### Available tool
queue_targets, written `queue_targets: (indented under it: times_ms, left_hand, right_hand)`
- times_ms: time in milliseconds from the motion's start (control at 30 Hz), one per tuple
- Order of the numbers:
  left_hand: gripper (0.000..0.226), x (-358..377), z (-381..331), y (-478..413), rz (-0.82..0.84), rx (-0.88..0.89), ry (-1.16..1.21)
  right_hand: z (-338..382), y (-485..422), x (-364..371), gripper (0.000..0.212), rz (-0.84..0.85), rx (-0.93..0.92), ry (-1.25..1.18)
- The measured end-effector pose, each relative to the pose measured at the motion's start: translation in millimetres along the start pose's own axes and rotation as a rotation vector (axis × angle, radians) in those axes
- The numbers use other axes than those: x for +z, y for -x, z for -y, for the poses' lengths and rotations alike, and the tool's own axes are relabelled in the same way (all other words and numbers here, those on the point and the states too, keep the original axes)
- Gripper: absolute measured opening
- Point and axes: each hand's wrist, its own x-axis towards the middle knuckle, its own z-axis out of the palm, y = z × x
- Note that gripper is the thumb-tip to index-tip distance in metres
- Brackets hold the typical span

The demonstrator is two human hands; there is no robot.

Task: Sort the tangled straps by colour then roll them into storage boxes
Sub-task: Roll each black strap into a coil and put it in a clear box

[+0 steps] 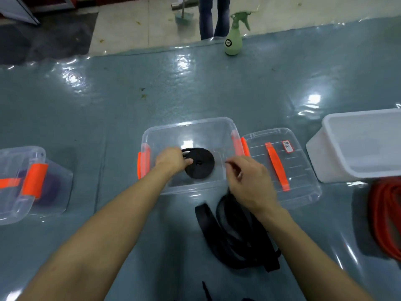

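Loose black strap (234,231): lower centre, directly under empty, half-curled right hand (249,181).
Left hand (171,159): pinched black roll (200,164) inside clear box (191,127).

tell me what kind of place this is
Probably a workroom or staged sorting station, not a home table: a worktable under a glossy clear plastic cover, clear storage boxes with orange latches, a spray bottle, and a tiled floor beyond with a broom.
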Motion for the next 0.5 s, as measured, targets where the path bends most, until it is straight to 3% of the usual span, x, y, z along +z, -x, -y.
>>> queue_targets:
  times_ms: [67, 167, 300, 367, 500]
  left_hand:
    - [0.041, -8.1, -3.8, 24.2, -0.085, 0.044, 0.082]
    - [0.041, -7.0, -3.4, 77.1, -0.34, 0.143, 0.171]
    - [0.046, 17.6, 2.9, 154.3, -0.589, 0.351, 0.082]
    - [0.042, 34.1, 9.2, 167.4, -0.567, 0.427, -0.006]
    - [0.035, 53.1, 13.2, 158.1, -0.558, 0.412, -0.108]
  right_hand:
    - [-15.4, 31.2, -11.1, 0.019, -0.104, 0.021, -0.019]
    - [-30.7, 61.5, -9.0, 0.022, -0.24, 0.002, 0.02]
    - [-48.8, 93.9, -4.6, 0.038, -0.281, 0.154, 0.026]
    - [-58.6, 116.7, -4.5, 0.066, -0.21, 0.262, 0.15]
    - [-62.4, 164.2, 8.2, 0.15, 0.242, 0.646, 0.41]
